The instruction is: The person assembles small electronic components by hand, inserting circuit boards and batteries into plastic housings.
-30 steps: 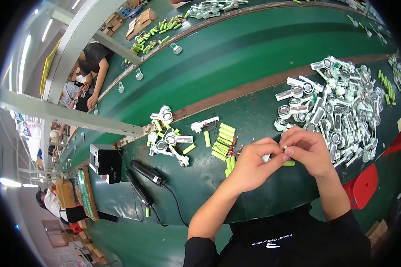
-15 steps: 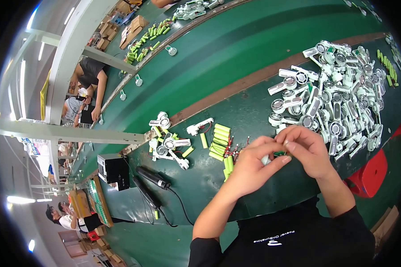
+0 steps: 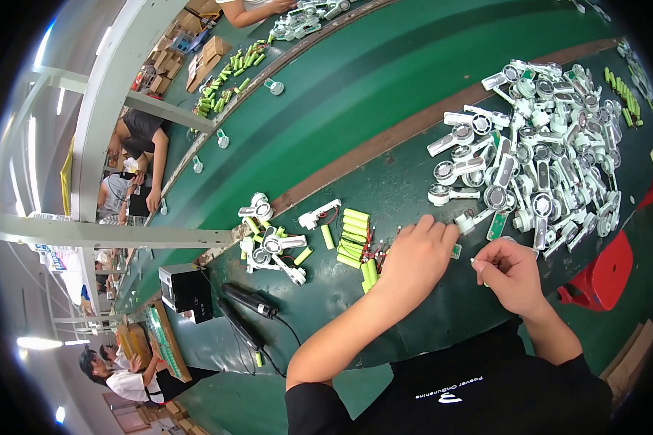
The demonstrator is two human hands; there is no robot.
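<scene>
My left hand is closed and palm-down over the green bench, its fingertips bent out of sight. A small green circuit board shows beside its fingers; whether the hand grips it is hidden. To the right, my right hand has its fingers curled, with a small white piece at the thumb and fingertip. Just beyond both hands lies a large heap of white handheld fans, some with bare circuit boards. Left of my left hand are green cylindrical batteries with red and black wires.
Several fans and batteries lie further left. Two black corded tools rest near a black box. Beyond a brown ledge runs a green belt with a few small pieces. A red stool stands at right. Co-workers sit across.
My hands, together around a small white and green part before, have come apart. The left one has turned palm-down, while the right has drawn slightly lower. The whole view has shifted a little.
</scene>
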